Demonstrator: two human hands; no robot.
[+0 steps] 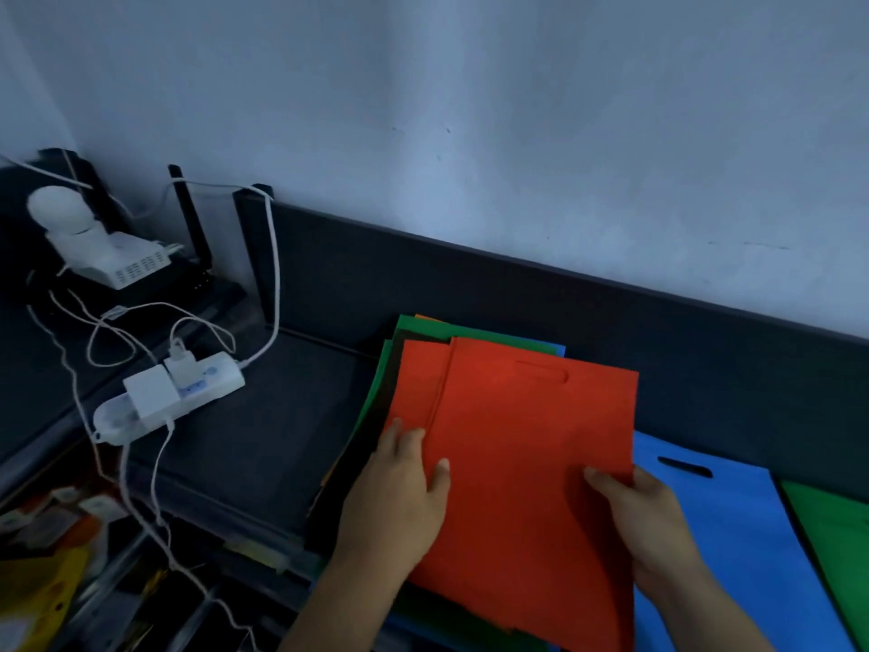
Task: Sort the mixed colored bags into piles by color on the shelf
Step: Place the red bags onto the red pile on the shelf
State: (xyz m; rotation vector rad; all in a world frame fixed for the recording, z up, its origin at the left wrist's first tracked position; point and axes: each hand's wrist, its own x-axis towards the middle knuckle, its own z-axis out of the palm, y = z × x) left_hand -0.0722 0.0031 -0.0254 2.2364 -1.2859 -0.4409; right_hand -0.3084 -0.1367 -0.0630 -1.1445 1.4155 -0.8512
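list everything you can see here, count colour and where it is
red bags: at least two, red, top of the mixed stack on the shelf, the upper one held by both hands
mixed stack: one, green, blue and orange edges showing under the red bags
blue bag: one, blue, flat on the shelf right of the stack
green bag: one, green, far right edge
shelf: one, dark grey, against the wall
power strip: one, white, left part of the shelf, plugs in it
cables: several, white, around the power strip
left hand: on the red bag's left edge
right hand: grips the red bag's right edge
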